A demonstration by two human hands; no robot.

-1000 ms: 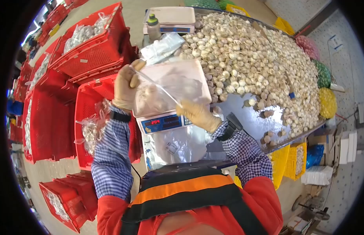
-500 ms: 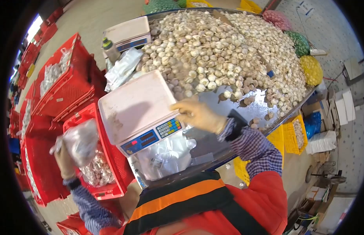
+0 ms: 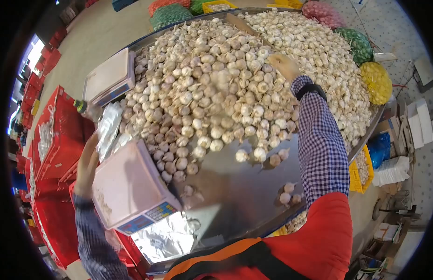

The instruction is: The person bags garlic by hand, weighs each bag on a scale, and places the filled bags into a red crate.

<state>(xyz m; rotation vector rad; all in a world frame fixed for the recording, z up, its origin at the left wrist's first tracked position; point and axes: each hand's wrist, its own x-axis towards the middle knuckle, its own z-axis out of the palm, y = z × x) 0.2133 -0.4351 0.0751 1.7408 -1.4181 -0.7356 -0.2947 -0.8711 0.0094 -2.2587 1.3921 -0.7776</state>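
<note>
My right hand (image 3: 285,66) reaches far out over the heap of garlic bulbs (image 3: 216,79), beside a long wooden divider (image 3: 242,23). Its fingertips meet the bulbs, and their grip is not clear. My left hand (image 3: 88,165) is stretched out along the left edge of a digital scale (image 3: 125,184), fingers extended and apparently holding nothing. Just past its fingertips lie clear plastic bags (image 3: 109,128). The scale's pan is bare, and flat silvery bags (image 3: 166,238) lie in front of it.
Red crates (image 3: 60,135) stand stacked at the left. A second scale (image 3: 109,77) and a bottle (image 3: 88,109) sit on the far left. Net sacks, including a yellow one (image 3: 376,83), line the far right rim. A yellow crate (image 3: 362,170) stands below the table's right edge.
My right hand has gone from the scale's corner out to the garlic heap. My left hand has let go of the filled bag over the red crate and moved up beside the scale.
</note>
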